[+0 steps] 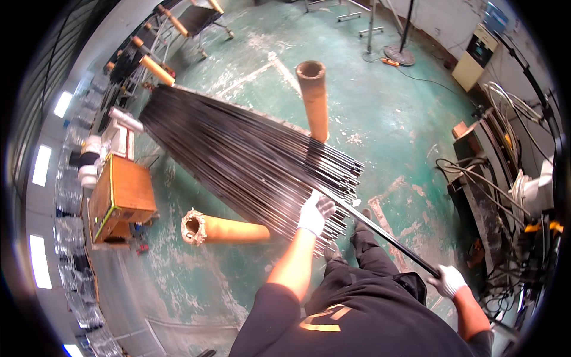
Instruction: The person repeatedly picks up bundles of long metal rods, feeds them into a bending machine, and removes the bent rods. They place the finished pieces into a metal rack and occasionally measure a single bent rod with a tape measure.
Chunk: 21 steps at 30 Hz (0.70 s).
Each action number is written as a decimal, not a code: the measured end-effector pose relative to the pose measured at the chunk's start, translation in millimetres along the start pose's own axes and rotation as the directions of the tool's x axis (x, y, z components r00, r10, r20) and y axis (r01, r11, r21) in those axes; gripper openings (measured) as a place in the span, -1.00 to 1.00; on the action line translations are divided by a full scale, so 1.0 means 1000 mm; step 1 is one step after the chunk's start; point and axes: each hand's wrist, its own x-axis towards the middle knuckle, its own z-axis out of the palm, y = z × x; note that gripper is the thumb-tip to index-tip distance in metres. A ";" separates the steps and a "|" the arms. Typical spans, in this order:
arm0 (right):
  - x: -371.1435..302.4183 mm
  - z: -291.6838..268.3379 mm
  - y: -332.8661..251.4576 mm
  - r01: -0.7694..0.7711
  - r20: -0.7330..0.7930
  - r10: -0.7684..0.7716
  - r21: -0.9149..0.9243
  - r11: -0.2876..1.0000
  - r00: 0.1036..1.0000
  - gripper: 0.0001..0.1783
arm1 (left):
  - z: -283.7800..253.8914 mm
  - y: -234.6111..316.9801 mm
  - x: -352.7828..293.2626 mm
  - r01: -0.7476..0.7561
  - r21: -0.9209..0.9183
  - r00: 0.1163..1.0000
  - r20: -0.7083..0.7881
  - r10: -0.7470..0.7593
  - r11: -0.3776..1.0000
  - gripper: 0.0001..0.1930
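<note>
A broad bundle of long, thin black rods lies fanned out in front of me, its near ends uneven. One longer black rod runs from the top of the bundle down to the right, past my body. My right hand, in a white glove, is closed around that rod near its lower end. My left hand, gloved in white with a grey palm, is over the near ends of the bundle, beside the held rod. Its fingers look spread; whether they touch the rod I cannot tell.
Thick brown cardboard tubes stand on either side of the bundle, an upright tube behind and a frayed tube at left. A wooden cabinet is at far left. Machinery with cables lines the right. The green floor is worn.
</note>
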 end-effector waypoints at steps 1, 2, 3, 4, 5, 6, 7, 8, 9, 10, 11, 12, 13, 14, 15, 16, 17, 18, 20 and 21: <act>-0.038 0.023 0.043 -0.034 -0.082 0.028 -0.067 0.997 0.996 -0.50 | 0.011 0.000 0.004 -0.012 -0.103 0.996 0.083 0.020 0.995 -0.66; -0.076 0.036 0.072 -0.104 -0.150 0.085 -0.126 0.987 0.985 -0.53 | 0.019 -0.001 0.007 -0.016 -0.209 0.986 0.159 0.051 0.978 -0.65; -0.105 0.045 0.096 -0.156 -0.183 0.134 -0.109 0.982 0.974 -0.56 | 0.015 -0.002 0.014 -0.012 -0.290 0.945 0.311 0.106 0.957 -0.63; -0.129 0.071 0.124 -0.292 -0.208 0.264 -0.113 0.950 0.942 -0.56 | 0.038 0.001 -0.002 0.063 -0.369 0.991 0.132 -0.014 0.927 -0.64; -0.141 0.089 0.135 -0.306 -0.315 0.267 -0.078 0.949 0.911 -0.58 | 0.032 -0.012 -0.001 0.042 -0.269 0.977 0.212 0.017 0.962 -0.66; -0.147 0.102 0.147 -0.315 -0.419 0.269 -0.043 0.948 0.868 -0.60 | 0.023 -0.030 0.000 0.009 -0.169 0.955 0.292 0.042 0.986 -0.68; -0.141 0.110 0.132 -0.248 -0.538 0.193 -0.031 0.968 0.821 -0.64 | 0.036 -0.046 -0.019 -0.061 -0.015 0.971 0.229 0.062 0.998 -0.71; -0.130 0.112 0.110 -0.183 -0.647 0.118 -0.033 0.983 0.753 -0.67 | 0.043 -0.061 -0.029 -0.008 -0.051 0.975 0.221 0.019 0.999 -0.71; -0.119 0.120 0.105 -0.154 -0.719 0.066 -0.058 0.986 0.692 -0.76 | 0.045 -0.073 -0.040 -0.015 0.007 0.979 0.204 0.014 1.000 -0.72; -0.116 0.128 0.125 -0.206 -0.752 0.089 -0.063 0.976 0.654 -0.80 | 0.056 -0.083 -0.052 -0.023 0.065 0.981 0.195 0.010 0.998 -0.74; -0.119 0.137 0.151 -0.204 -0.738 0.097 -0.057 0.977 0.668 -0.81 | 0.065 -0.098 -0.067 0.039 0.056 0.984 0.169 -0.048 0.998 -0.74; -0.125 0.152 0.185 -0.211 -0.725 0.117 -0.040 0.977 0.678 -0.81 | 0.081 -0.115 -0.084 0.106 0.056 0.983 0.148 -0.113 0.993 -0.74; -0.135 0.168 0.229 -0.249 -0.698 0.168 -0.015 0.969 0.697 -0.80 | 0.098 -0.140 -0.096 0.203 -0.051 0.975 0.101 -0.198 0.978 -0.80; -0.146 0.184 0.273 -0.287 -0.667 0.222 0.012 0.958 0.712 -0.79 | 0.108 -0.158 -0.116 0.202 -0.008 0.964 0.181 -0.197 0.979 -0.86; -0.158 0.187 0.314 -0.342 -0.672 0.279 0.042 0.939 0.686 -0.81 | 0.131 -0.161 -0.138 0.134 0.022 0.970 0.203 -0.136 0.991 -0.90; -0.177 0.190 0.359 -0.400 -0.675 0.340 0.072 0.914 0.655 -0.82 | 0.154 -0.163 -0.163 0.056 0.047 0.972 0.226 -0.065 0.997 -0.94; -0.201 0.207 0.406 -0.452 -0.753 0.352 0.082 0.888 0.556 -0.83 | 0.175 -0.164 -0.168 -0.062 0.056 0.946 0.322 0.040 0.997 -0.92; -0.222 0.224 0.454 -0.500 -0.821 0.345 0.085 0.862 0.455 -0.83 | 0.200 -0.161 -0.178 0.028 -0.093 0.954 0.298 0.001 0.995 -0.91; -0.256 0.206 0.502 -0.752 -0.527 0.763 0.309 0.582 0.373 -0.73 | 0.244 -0.160 -0.200 -0.076 -0.083 0.905 0.412 0.103 0.994 -0.88; -0.270 0.236 0.537 -0.796 -0.610 0.780 0.401 0.454 0.138 -0.56 | 0.265 -0.170 -0.208 -0.079 -0.058 0.802 0.589 0.098 0.995 -0.84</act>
